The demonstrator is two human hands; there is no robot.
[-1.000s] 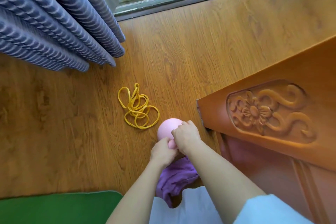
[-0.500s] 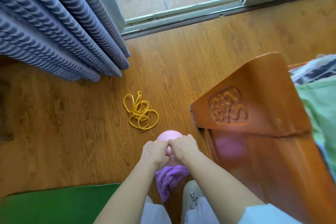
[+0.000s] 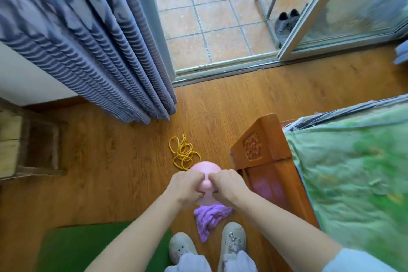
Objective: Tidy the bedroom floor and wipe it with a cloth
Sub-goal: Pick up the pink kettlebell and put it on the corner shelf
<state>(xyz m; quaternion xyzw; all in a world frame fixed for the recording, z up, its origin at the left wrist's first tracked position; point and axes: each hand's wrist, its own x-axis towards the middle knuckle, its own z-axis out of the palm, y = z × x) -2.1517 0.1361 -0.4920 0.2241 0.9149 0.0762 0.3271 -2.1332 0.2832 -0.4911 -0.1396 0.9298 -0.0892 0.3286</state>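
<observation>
A round pink plastic object (image 3: pixel 205 170) is held in front of me above the wooden floor (image 3: pixel 106 179). My left hand (image 3: pixel 184 186) grips its left side and my right hand (image 3: pixel 227 184) grips its right side, both with curled fingers. A purple cloth (image 3: pixel 210 218) lies crumpled on the floor just below the hands, between my shoes (image 3: pixel 234 238). A tangle of yellow rubber bands (image 3: pixel 183 153) lies on the floor just beyond the pink object.
The carved wooden bed frame (image 3: pixel 262 152) with green bedding (image 3: pixel 357 174) stands at the right. Blue striped curtains (image 3: pixel 92 51) hang at the left. A wooden stool (image 3: pixel 26 141) sits far left, a green mat (image 3: pixel 77 247) near my feet, a tiled balcony (image 3: pixel 212 13) beyond the open door.
I have risen from crouching to standing, so the view is higher and wider. Both hands have lifted the pink object off the floor. The purple cloth stays on the floor.
</observation>
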